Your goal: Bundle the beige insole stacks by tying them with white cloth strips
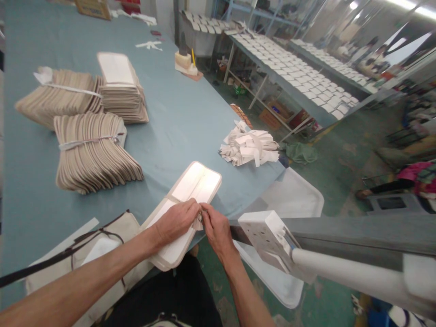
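Passage for my left hand (180,219): forward over blue tabletop (173,122), between the tied bundles (95,156) and the strip heap (250,147). Beside my right hand (216,229), white box (260,234) and pipe (347,268) block sideways reach.

the single view looks forward and steeply down from the wearer's head, above the near edge of the blue worktop (177,113), close over the left hand (180,220) and right hand (217,227), reaching past the right edge across the green floor (340,159).
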A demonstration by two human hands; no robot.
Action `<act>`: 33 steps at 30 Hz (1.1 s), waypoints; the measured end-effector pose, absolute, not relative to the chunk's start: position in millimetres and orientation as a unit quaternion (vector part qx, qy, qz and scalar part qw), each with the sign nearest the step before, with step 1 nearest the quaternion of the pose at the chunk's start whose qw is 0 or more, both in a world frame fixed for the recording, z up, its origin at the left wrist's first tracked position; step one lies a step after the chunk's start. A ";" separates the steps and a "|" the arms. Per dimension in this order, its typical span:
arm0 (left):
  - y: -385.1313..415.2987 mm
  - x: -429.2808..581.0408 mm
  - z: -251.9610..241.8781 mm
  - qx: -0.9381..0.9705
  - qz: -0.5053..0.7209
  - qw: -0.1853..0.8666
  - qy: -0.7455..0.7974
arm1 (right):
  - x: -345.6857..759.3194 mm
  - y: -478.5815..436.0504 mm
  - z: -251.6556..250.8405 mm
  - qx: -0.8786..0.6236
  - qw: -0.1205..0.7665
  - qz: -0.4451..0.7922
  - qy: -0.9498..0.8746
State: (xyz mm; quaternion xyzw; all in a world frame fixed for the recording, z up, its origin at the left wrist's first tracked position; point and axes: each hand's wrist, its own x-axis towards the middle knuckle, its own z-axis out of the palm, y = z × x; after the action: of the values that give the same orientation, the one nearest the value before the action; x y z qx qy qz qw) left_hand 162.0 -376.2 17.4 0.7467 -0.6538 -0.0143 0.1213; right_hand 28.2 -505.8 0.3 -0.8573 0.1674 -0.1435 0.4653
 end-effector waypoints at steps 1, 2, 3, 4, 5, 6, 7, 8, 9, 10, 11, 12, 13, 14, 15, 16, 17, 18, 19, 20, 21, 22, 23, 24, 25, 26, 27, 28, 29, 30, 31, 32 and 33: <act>-375.7 162.3 17.2 0.746 -0.013 0.124 -0.654 | 28.9 -508.2 1.1 -0.868 0.454 -0.139 0.146; -375.1 162.7 16.7 0.746 -0.013 0.125 -0.654 | 29.5 -510.4 1.9 -0.876 0.445 -0.133 0.128; -374.6 163.3 15.8 0.746 -0.013 0.127 -0.654 | 30.2 -512.4 2.7 -0.881 0.441 -0.127 0.117; -374.3 163.9 14.6 0.746 -0.013 0.128 -0.653 | 30.9 -514.0 3.6 -0.883 0.440 -0.121 0.114; -374.2 164.5 13.2 0.746 -0.014 0.129 -0.653 | 31.5 -515.3 4.7 -0.882 0.441 -0.114 0.117; -374.2 165.2 11.6 0.747 -0.015 0.131 -0.652 | 32.0 -516.2 5.8 -0.881 0.445 -0.107 0.122; -374.3 165.8 10.1 0.747 -0.016 0.133 -0.651 | 32.4 -516.7 6.9 -0.879 0.448 -0.100 0.127; -374.6 166.4 8.6 0.747 -0.017 0.136 -0.651 | 32.7 -517.1 7.9 -0.879 0.450 -0.094 0.131; -375.0 166.8 7.4 0.747 -0.019 0.139 -0.650 | 32.7 -517.2 8.5 -0.879 0.449 -0.089 0.133; -375.4 167.2 6.5 0.746 -0.021 0.143 -0.650 | 32.7 -517.2 8.7 -0.880 0.448 -0.085 0.133; -375.8 167.4 5.9 0.747 -0.023 0.146 -0.649 | 32.5 -517.1 8.3 -0.882 0.444 -0.085 0.132; -376.1 167.6 5.6 0.747 -0.025 0.149 -0.648 | 32.4 -516.7 7.4 -0.885 0.438 -0.087 0.131; -376.3 167.6 5.6 0.747 -0.028 0.151 -0.647 | 32.2 -516.0 5.8 -0.887 0.433 -0.094 0.131; -376.6 167.7 5.8 0.747 -0.030 0.154 -0.646 | 32.2 -515.0 3.7 -0.887 0.429 -0.104 0.134; -376.8 167.9 6.1 0.747 -0.033 0.156 -0.646 | 32.1 -513.6 1.2 -0.886 0.427 -0.115 0.138; -377.0 168.2 6.4 0.746 -0.036 0.159 -0.645 | 32.1 -512.0 -1.4 -0.883 0.428 -0.127 0.144; -377.2 168.5 6.6 0.746 -0.039 0.162 -0.645 | 32.1 -510.3 -3.9 -0.879 0.429 -0.139 0.152; -377.5 169.0 6.7 0.745 -0.041 0.165 -0.645 | 32.0 -508.6 -6.1 -0.874 0.433 -0.149 0.161; -377.8 169.4 6.7 0.744 -0.042 0.168 -0.645 | 31.7 -507.1 -7.8 -0.869 0.438 -0.157 0.170; -378.2 169.8 6.5 0.743 -0.042 0.170 -0.646 | 31.2 -506.1 -8.9 -0.862 0.445 -0.163 0.179; -378.6 170.1 6.3 0.742 -0.042 0.172 -0.646 | 30.6 -505.6 -9.2 -0.854 0.456 -0.163 0.188; -379.0 170.3 6.0 0.741 -0.040 0.173 -0.647 | 29.9 -505.5 -8.9 -0.846 0.471 -0.159 0.193; -379.4 170.3 5.8 0.741 -0.038 0.174 -0.648 | 29.1 -506.0 -8.0 -0.838 0.487 -0.151 0.193; -379.7 170.1 5.6 0.740 -0.036 0.175 -0.648 | 28.4 -506.7 -6.8 -0.832 0.502 -0.141 0.191; -380.0 169.9 5.5 0.740 -0.033 0.176 -0.649 | 27.8 -507.5 -5.5 -0.826 0.514 -0.135 0.187; -380.1 169.6 5.6 0.739 -0.030 0.177 -0.649 | 27.4 -508.4 -4.4 -0.823 0.521 -0.133 0.182; -380.1 169.3 5.7 0.739 -0.028 0.177 -0.650 | 27.2 -509.0 -3.6 -0.821 0.526 -0.135 0.175; -380.0 169.1 5.9 0.738 -0.026 0.178 -0.650 | 27.2 -509.5 -3.4 -0.820 0.528 -0.142 0.169; -379.8 168.9 6.1 0.738 -0.024 0.178 -0.650 | 27.3 -509.7 -3.6 -0.819 0.529 -0.149 0.164; -379.6 168.9 6.1 0.738 -0.023 0.179 -0.650 | 27.5 -509.7 -4.4 -0.819 0.529 -0.156 0.158; -379.4 168.9 6.1 0.738 -0.023 0.180 -0.649 | 27.8 -509.7 -5.5 -0.819 0.529 -0.161 0.154; -379.3 169.0 6.0 0.738 -0.023 0.182 -0.649 | 28.1 -509.6 -6.8 -0.819 0.528 -0.166 0.151; -379.2 169.1 5.7 0.739 -0.023 0.184 -0.648 | 28.3 -509.5 -8.1 -0.819 0.527 -0.170 0.150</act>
State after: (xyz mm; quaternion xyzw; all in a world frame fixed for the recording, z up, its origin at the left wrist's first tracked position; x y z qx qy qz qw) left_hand 169.1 -379.2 5.7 0.7385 -0.6483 -0.0229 0.1838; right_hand 28.3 -509.5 -8.1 -0.8189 0.1505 -0.1703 0.5271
